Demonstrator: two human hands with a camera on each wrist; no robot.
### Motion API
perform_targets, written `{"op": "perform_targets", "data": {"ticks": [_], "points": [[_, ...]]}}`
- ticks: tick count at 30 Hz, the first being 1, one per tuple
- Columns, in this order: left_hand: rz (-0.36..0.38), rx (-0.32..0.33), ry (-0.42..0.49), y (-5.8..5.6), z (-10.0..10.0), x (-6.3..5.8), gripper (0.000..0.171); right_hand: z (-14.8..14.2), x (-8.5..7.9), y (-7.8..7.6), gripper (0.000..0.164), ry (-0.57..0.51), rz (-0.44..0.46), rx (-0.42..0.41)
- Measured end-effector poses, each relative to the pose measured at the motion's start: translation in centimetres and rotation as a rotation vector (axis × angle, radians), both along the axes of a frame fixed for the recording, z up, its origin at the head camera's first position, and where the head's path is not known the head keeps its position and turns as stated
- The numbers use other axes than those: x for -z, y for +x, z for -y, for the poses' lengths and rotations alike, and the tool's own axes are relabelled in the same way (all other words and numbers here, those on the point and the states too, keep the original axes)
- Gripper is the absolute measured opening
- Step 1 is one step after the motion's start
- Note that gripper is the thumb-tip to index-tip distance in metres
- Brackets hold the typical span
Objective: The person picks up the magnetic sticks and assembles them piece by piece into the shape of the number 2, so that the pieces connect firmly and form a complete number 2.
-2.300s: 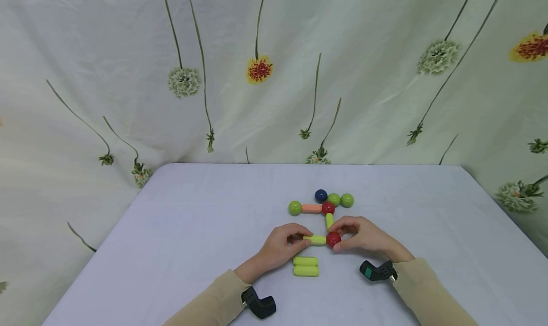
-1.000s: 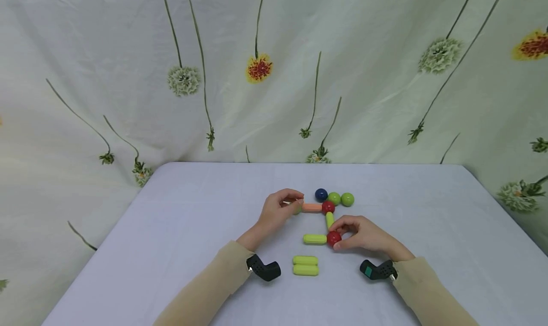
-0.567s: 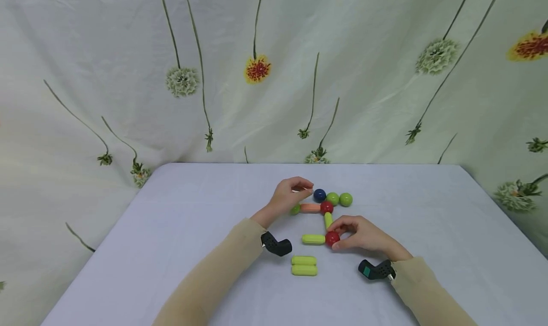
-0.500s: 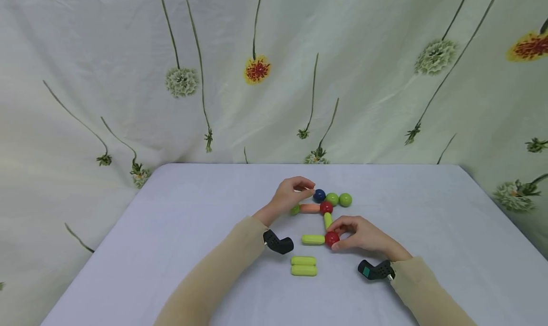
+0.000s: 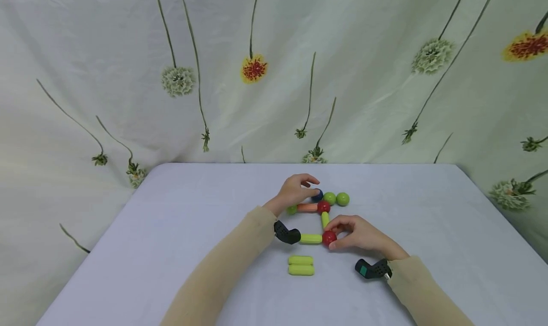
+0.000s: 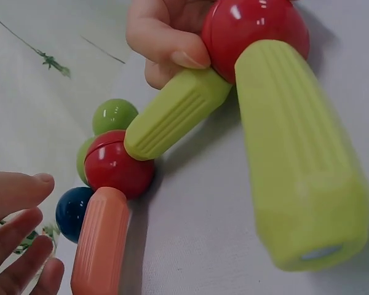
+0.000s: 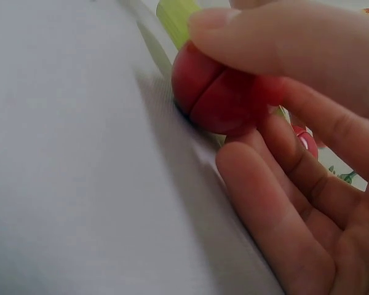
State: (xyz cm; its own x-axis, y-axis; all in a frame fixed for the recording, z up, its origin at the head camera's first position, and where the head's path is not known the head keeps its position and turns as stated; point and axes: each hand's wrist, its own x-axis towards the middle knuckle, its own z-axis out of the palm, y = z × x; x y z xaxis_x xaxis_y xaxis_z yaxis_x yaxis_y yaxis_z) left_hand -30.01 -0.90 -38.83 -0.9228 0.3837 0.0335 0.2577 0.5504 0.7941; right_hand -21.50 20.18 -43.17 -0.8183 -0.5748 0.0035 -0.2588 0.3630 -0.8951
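My right hand (image 5: pixel 357 233) pinches a red ball (image 5: pixel 329 238) between thumb and fingers. From that ball a yellow-green rod (image 5: pixel 311 239) points left. A second yellow-green rod (image 6: pixel 178 114) links it to another red ball (image 5: pixel 324 207) farther back. An orange rod (image 5: pixel 307 208) runs left from the back red ball to a green ball (image 5: pixel 292 210), partly hidden by my left wrist. My left hand (image 5: pixel 295 189) is at the dark blue ball (image 5: pixel 317 195), its thumb overlapping it in the head view. Its fingers are spread apart in the left wrist view.
Two green balls (image 5: pixel 329 198) sit side by side, right of the blue one. Nearer me, two loose yellow-green rods (image 5: pixel 301 265) lie together. A white cloth covers the table (image 5: pixel 205 192), and a floral curtain (image 5: pixel 222 78) hangs behind it.
My left hand has let go of the front yellow-green rod and moved back, past the left green ball, to the dark blue ball. The right hand has kept its hold on the front red ball.
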Motion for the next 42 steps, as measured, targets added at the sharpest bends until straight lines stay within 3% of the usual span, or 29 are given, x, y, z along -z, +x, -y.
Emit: {"op": "perform_targets", "data": {"ticks": [6, 13, 20, 28, 34, 42], "points": [[0.057, 0.022, -0.087, -0.3, -0.4, 0.1, 0.030, 0.2, -0.2, 0.1, 0.034, -0.012, 0.019, -0.003], [0.029, 0.035, -0.140, -0.3, -0.7, 0.6, 0.024, 0.3, -0.3, 0.0, 0.035, -0.009, 0.024, -0.003], [-0.024, 0.046, -0.133, 0.1, -0.5, 0.5, 0.028, 0.3, -0.3, 0.0, 0.035, -0.010, 0.022, -0.002], [-0.141, -0.002, 0.015, 0.1, 0.3, 1.1, 0.030, 0.2, -0.2, 0.0, 0.035, -0.018, 0.026, -0.001], [-0.206, -0.004, 0.167, 1.2, 1.2, 0.8, 0.031, 0.2, -0.1, 0.0, 0.035, -0.012, 0.025, 0.006], [-0.188, 0.017, 0.254, 3.3, 2.3, -0.4, 0.034, 0.1, -0.2, 0.1, 0.035, -0.012, 0.024, 0.009]]}}
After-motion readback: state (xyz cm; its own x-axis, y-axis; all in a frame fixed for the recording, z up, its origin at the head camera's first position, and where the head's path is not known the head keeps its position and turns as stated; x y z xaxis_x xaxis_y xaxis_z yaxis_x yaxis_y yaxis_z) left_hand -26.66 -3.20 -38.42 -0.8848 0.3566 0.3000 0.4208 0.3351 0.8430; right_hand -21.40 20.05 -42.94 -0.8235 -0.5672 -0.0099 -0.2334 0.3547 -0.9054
